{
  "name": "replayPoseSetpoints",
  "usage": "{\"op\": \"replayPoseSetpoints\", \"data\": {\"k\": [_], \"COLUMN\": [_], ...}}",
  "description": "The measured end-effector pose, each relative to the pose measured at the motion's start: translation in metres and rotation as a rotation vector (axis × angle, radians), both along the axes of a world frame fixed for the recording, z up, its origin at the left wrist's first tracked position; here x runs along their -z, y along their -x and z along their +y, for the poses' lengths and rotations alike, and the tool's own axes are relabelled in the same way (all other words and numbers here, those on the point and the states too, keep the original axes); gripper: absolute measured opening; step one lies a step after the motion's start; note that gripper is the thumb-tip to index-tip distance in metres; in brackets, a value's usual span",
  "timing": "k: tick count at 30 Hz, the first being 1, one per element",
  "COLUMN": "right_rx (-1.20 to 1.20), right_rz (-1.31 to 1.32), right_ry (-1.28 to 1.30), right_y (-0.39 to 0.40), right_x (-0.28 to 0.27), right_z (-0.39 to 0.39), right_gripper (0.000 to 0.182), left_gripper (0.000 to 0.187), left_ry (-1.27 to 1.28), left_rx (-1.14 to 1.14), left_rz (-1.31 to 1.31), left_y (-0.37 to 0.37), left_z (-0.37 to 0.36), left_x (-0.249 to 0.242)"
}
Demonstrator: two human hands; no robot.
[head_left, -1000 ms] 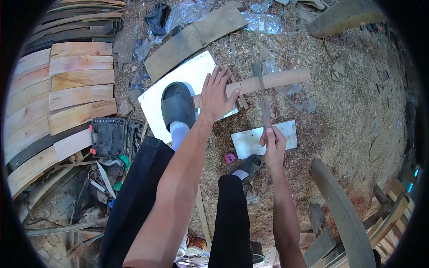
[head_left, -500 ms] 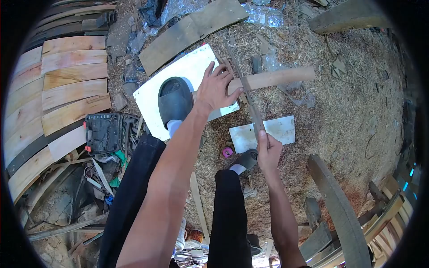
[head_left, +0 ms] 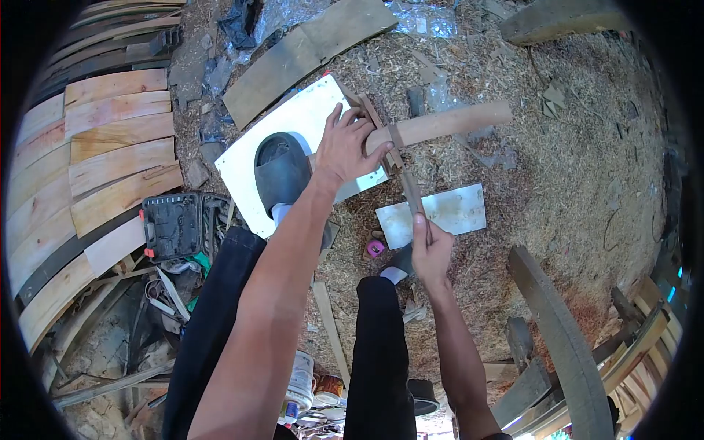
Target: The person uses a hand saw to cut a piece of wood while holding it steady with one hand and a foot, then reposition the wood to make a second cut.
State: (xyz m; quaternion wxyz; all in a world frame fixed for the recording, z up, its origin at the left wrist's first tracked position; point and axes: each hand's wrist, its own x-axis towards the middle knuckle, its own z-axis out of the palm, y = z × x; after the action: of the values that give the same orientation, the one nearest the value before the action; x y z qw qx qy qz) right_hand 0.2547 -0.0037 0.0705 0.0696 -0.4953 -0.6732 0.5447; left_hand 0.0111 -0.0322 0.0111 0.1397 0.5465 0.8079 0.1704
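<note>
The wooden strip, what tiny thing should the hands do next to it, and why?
Perhaps slide the left hand slightly toward the slipper, while pressing the wooden strip down: its thumb lies very near where the long tool, held in the right hand, seems to cross.

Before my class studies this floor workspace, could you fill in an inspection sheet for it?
Surface: ground strewn with shavings; large white board under a sandal.
Job's things: curved wooden strip, crossed by a long, narrow tool.
Clutter: open tool case, small white board, pink item, clear plastic.
Hands: left hand presses the strip; right hand grips the tool.
Cables: none identifiable for certain.
Surroundings: pale planks at left, curved beam at right.
</note>
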Motion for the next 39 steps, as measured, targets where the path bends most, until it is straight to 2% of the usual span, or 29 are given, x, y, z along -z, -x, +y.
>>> {"op": "replayPoseSetpoints", "data": {"k": [6, 9, 12, 14, 16, 17, 19, 22, 26, 28, 30, 31, 35, 39], "right_rx": [-0.047, -0.008, 0.012, -0.003, -0.037, -0.045, 0.021, -0.021, 0.001, 0.014, 0.026, 0.026, 0.005, -0.072], "right_rz": [0.000, 0.005, 0.069, 0.059, 0.055, 0.059, 0.002, -0.029, 0.030, 0.091, 0.093, 0.090, 0.078, 0.035], "right_ry": [-0.030, -0.040, -0.031, -0.022, -0.109, -0.111, 0.031, -0.104, -0.087, -0.054, -0.040, -0.035, -0.037, -0.121], "right_y": [-0.024, 0.000, 0.032, 0.017, -0.012, -0.023, -0.035, 0.000, 0.039, 0.039, 0.041, 0.039, 0.036, 0.037], "right_x": [-0.013, -0.005, 0.010, 0.007, 0.001, -0.004, -0.015, 0.005, 0.015, 0.011, 0.012, 0.013, 0.021, 0.026], "right_z": [-0.007, -0.003, 0.012, 0.006, -0.002, -0.005, -0.014, -0.005, 0.012, 0.015, 0.020, 0.018, 0.014, 0.004], "right_gripper": [0.036, 0.045, 0.044, 0.044, 0.033, 0.033, 0.033, 0.034, 0.037, 0.050, 0.051, 0.052, 0.048, 0.048], "left_gripper": [0.048, 0.047, 0.048, 0.049, 0.048, 0.048, 0.047, 0.046, 0.041, 0.042, 0.046, 0.053, 0.060, 0.060], "left_ry": [-0.038, -0.040, -0.061, -0.066, -0.050, -0.034, -0.055, -0.050, -0.063, -0.102, -0.243, -0.102, -0.069, -0.099], "left_rx": [0.000, 0.002, 0.017, 0.009, 0.003, 0.001, -0.011, 0.001, -0.008, -0.025, -0.438, -0.673, -0.848, -0.852], "left_rz": [-0.008, 0.006, 0.011, 0.005, -0.006, -0.011, 0.011, 0.011, -0.020, -0.001, -0.033, 0.024, 0.031, 0.001], "left_y": [0.002, 0.000, 0.002, 0.002, 0.001, 0.003, 0.004, -0.001, 0.000, 0.001, -0.003, -0.011, -0.019, -0.021], "left_z": [0.002, 0.002, 0.004, 0.002, 0.002, 0.002, 0.003, 0.002, 0.003, 0.002, 0.011, 0.017, 0.034, 0.032], "left_x": [0.000, 0.001, 0.002, 0.003, 0.002, 0.002, 0.003, -0.001, 0.002, 0.002, 0.005, 0.009, 0.017, 0.013]}}
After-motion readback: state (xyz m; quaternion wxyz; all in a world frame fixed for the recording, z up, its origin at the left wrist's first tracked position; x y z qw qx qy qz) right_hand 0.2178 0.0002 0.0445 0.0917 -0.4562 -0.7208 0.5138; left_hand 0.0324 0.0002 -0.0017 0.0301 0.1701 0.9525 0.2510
